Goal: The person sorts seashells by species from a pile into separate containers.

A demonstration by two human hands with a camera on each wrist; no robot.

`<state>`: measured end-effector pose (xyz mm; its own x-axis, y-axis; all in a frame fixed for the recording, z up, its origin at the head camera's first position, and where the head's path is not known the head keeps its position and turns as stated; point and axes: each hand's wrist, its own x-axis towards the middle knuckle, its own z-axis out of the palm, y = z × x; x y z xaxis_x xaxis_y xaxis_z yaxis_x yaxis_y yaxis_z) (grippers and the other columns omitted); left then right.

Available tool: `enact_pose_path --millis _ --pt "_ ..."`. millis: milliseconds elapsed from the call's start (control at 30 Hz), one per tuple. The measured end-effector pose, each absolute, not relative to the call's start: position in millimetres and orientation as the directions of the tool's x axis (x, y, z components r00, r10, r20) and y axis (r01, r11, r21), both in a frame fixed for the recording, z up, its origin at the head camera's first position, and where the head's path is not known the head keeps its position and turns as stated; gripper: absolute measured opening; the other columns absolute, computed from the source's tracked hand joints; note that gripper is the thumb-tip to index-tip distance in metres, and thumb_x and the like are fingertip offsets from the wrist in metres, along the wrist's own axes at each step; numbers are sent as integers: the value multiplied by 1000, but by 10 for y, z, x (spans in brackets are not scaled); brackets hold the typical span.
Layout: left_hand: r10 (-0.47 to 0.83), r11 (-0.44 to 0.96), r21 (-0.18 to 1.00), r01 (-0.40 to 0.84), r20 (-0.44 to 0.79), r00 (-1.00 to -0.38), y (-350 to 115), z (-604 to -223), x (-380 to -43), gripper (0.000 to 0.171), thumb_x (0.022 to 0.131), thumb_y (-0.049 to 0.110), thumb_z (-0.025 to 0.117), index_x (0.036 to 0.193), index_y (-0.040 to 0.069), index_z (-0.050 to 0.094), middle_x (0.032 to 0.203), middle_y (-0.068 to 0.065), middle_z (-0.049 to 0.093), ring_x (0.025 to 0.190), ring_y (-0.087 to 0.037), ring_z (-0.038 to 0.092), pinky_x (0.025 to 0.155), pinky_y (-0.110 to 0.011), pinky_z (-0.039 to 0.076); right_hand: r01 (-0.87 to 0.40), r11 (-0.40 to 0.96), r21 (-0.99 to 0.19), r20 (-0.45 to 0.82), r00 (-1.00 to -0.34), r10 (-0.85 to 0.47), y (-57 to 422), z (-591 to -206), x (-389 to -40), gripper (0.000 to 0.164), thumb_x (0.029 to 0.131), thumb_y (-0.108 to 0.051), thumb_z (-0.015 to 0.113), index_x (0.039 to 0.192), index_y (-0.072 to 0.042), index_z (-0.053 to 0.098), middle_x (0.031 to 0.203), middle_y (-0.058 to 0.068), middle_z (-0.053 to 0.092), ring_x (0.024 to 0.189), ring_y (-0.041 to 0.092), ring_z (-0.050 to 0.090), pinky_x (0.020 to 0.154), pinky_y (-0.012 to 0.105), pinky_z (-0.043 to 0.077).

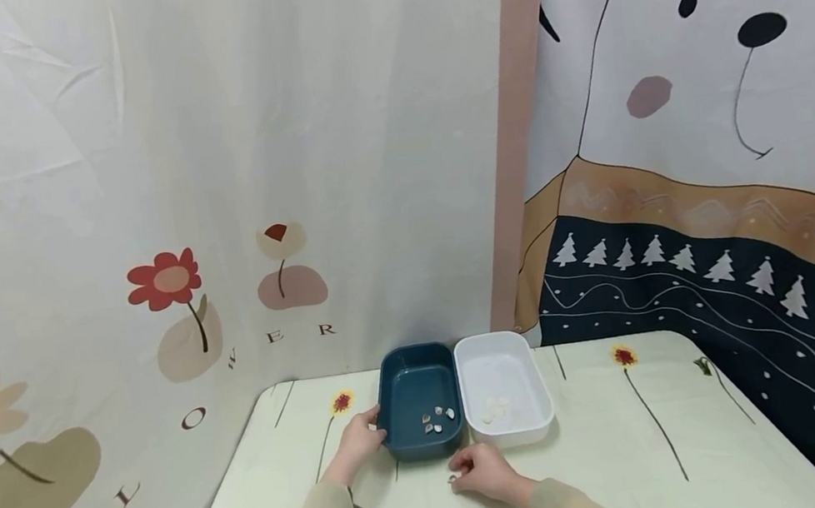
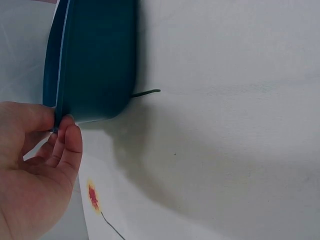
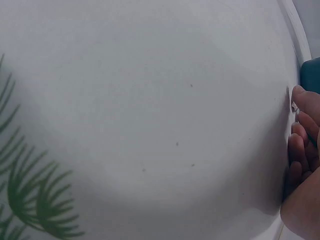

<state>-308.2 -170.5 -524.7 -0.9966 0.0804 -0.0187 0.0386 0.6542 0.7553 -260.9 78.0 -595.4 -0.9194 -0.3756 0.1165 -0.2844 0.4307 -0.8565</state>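
Note:
At the left side of the dark teal bin (image 1: pixel 427 449), my left hand (image 1: pixel 359 444) pinches the rim between thumb and fingers, as the left wrist view also shows. Several small brown-and-white shell-like pieces (image 1: pixel 429 428) lie inside that bin. Just in front of the two bins is my right hand (image 1: pixel 487 473), low over the table. Its thumb and forefinger pinch a small shell-like piece (image 3: pixel 294 106), mostly hidden by the fingers. To the right of the teal bin stands a white bin (image 1: pixel 541 406), holding several pale flat pieces (image 1: pixel 496 406).
Both bins stand side by side at the back of a table (image 1: pixel 603 449) covered by a pale flower-print cloth. Close behind the table hang a light curtain (image 1: pixel 367 166) and, on the right, a bear-print cloth (image 1: pixel 681 273).

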Motion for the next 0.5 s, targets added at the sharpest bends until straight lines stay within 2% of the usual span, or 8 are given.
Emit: enact_pose_path --millis 200,500 --pt "77 656 754 29 -28 -997 -1695 -5241 -3087 55 86 -5 60 138 -11 44 110 -23 59 79 -21 56 65 -32 48 -329 451 -830 162 -915 -369 768 -5961 -2601 21 68 -6 81 88 -4 75 71 -9 56 65 3 47 59 22 41" --pt "82 654 756 44 -13 -997 -1712 -5256 -3078 56 85 -5 59 138 -12 44 107 -23 60 69 -18 55 62 -31 47 -325 500 -803 151 -922 -357 743 -5970 -2588 18 69 -9 82 86 -9 76 74 -12 56 68 3 46 60 23 41"
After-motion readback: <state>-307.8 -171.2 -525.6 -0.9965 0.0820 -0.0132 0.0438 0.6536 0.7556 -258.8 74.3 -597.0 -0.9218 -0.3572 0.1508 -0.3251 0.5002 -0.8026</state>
